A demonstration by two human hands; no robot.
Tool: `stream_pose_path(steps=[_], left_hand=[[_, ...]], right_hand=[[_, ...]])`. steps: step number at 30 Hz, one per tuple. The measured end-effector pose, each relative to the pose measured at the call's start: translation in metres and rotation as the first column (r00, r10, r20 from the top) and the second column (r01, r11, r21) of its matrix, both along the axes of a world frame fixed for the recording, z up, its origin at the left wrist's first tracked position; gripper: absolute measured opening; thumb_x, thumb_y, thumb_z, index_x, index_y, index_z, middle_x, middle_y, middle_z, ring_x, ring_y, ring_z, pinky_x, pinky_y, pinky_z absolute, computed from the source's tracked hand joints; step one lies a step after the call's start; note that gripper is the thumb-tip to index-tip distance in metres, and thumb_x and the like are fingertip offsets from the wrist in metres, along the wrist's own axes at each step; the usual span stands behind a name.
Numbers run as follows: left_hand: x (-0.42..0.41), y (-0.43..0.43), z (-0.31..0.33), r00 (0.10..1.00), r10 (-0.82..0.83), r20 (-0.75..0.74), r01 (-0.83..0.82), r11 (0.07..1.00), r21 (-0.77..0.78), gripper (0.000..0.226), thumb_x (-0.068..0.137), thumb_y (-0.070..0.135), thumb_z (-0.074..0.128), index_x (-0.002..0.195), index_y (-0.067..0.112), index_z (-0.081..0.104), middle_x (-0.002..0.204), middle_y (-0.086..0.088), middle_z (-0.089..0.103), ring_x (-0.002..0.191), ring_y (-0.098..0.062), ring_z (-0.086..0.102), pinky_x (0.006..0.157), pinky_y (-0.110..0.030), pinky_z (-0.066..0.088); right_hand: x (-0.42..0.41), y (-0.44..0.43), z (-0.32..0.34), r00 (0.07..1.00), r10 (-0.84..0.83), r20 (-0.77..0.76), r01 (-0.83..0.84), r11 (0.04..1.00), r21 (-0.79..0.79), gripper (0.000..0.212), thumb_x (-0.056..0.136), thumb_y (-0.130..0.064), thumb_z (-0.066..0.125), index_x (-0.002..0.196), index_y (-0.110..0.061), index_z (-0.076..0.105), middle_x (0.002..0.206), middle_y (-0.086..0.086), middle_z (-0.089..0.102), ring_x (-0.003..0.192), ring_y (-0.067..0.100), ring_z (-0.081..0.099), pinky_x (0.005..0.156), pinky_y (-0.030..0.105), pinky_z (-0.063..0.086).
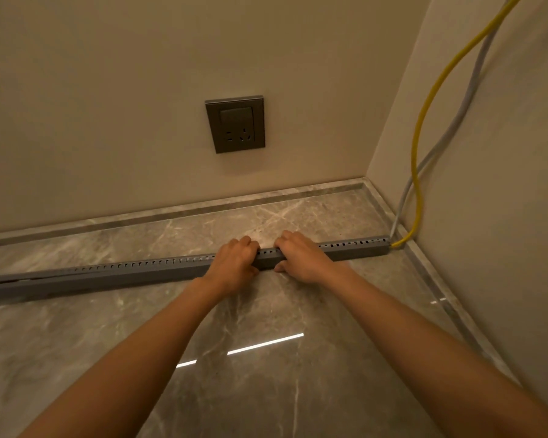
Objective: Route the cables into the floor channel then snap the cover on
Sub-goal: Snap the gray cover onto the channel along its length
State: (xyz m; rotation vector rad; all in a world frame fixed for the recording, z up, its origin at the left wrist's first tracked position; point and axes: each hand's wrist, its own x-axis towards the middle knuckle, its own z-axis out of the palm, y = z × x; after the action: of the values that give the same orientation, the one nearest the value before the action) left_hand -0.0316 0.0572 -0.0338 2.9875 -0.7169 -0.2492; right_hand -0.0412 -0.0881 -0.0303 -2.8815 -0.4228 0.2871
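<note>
Snapping the cover on looks like the step in hand now. The shiny stone floor (266,390) runs under both arms and meets the wall (108,90) past the hands. The long gray floor channel (108,282) lies flat on the floor, across both hands, reaching far out to the left and to the right. The cover (159,267) seems to sit on top of it. Far to the left of the hands it looks a bit raised, so I think it is not fully clicked in there.

A yellow cable (419,128) and a gray cable (456,121) hang down the side wall, well to the right of the hands, and go in at the channel's right end.

The left hand (234,260) and right hand (298,257) are close together, each wrapped over the channel, fingers on the far side and thumbs near. Next, I think the hands need to slide left and push down until it clicks.

A dark socket (234,124) is on the wall above the hands.
</note>
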Motion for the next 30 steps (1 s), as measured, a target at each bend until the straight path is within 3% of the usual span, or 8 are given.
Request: stream_pose_path(steps=[4, 11, 22, 30], left_hand=[[-0.003, -0.008, 0.0, 1.0, -0.005, 0.03, 0.004, 1.0, 0.005, 0.032, 0.09, 0.018, 0.053, 0.12, 0.008, 0.051, 0.122, -0.012, 0.056, 0.107, -0.028, 0.054, 0.089, -0.035, 0.043], [-0.003, -0.008, 0.001, 0.997, 0.067, -0.033, -0.071, 0.984, -0.165, 0.037, 0.085, 0.019, 0.064, 0.12, 0.007, 0.057, 0.118, -0.012, 0.06, 0.109, -0.027, 0.055, 0.09, -0.035, 0.045], [0.005, 0.06, 0.012, 0.962, 0.196, -0.189, -0.234, 0.951, -0.204, 0.04, 0.079, 0.023, 0.074, 0.114, 0.008, 0.064, 0.113, -0.014, 0.065, 0.102, -0.026, 0.058, 0.086, -0.033, 0.047], [0.001, 0.065, 0.006, 0.99, 0.122, -0.068, -0.131, 0.978, -0.16, 0.035, 0.084, 0.029, 0.067, 0.114, 0.011, 0.065, 0.11, -0.011, 0.064, 0.101, -0.027, 0.058, 0.087, -0.035, 0.045]], right_hand=[[-0.002, -0.006, 0.001, 0.999, 0.038, 0.022, -0.037, 0.999, -0.03, 0.028, 0.089, -0.019, 0.059, 0.112, -0.003, 0.056, 0.122, 0.015, 0.051, 0.112, 0.031, 0.047, 0.093, 0.04, 0.042], [0.001, -0.015, 0.005, 0.999, 0.033, 0.018, -0.033, 0.999, 0.009, 0.029, 0.086, -0.022, 0.064, 0.108, -0.003, 0.062, 0.116, 0.014, 0.055, 0.106, 0.029, 0.052, 0.086, 0.037, 0.044], [0.004, 0.026, 0.001, 0.998, 0.006, -0.06, 0.001, 0.992, 0.124, 0.036, 0.089, -0.03, 0.06, 0.115, -0.005, 0.058, 0.12, 0.015, 0.053, 0.111, 0.03, 0.049, 0.092, 0.038, 0.042], [0.0, 0.054, -0.006, 0.997, -0.078, -0.015, 0.079, 0.978, 0.193, 0.028, 0.086, -0.025, 0.065, 0.108, -0.007, 0.064, 0.112, 0.013, 0.056, 0.106, 0.027, 0.05, 0.088, 0.034, 0.04]])
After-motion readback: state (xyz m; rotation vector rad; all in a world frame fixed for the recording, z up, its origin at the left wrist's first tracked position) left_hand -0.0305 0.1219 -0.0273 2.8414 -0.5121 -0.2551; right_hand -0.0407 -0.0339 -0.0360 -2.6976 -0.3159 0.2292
